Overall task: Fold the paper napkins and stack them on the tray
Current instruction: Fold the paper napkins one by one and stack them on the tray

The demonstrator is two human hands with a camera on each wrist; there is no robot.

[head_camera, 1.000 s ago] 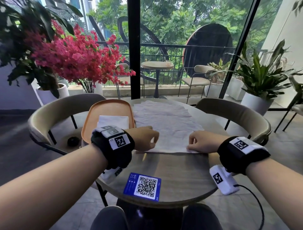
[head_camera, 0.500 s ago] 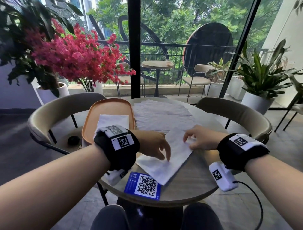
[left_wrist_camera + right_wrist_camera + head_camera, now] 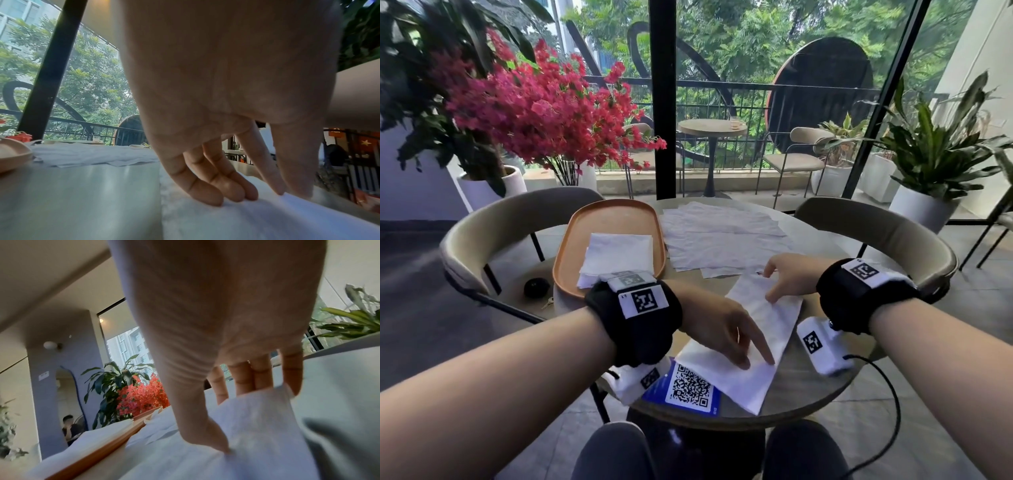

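A white paper napkin point(image 3: 777, 325), folded into a long strip, lies slantwise on the round table point(image 3: 794, 387) in front of me. My left hand point(image 3: 722, 332) presses its near part flat with straight fingers point(image 3: 216, 186). My right hand point(image 3: 791, 277) holds the strip's far end point(image 3: 257, 426), thumb on top and fingers behind the raised edge. The orange tray point(image 3: 613, 217) sits at the left with a stack of folded napkins point(image 3: 616, 257) on it. Unfolded napkins point(image 3: 722, 233) are spread out behind the strip.
A blue QR card point(image 3: 691, 387) lies at the table's near edge, partly under the napkin. Beige chairs stand on the left point(image 3: 517, 222) and right point(image 3: 876, 233). A small black object point(image 3: 536, 287) sits on the left chair's seat.
The top napkin came off the spread pile, got folded over and now lies slantwise near the front edge. My left hand slid towards me along it; my right hand stays at its far end.
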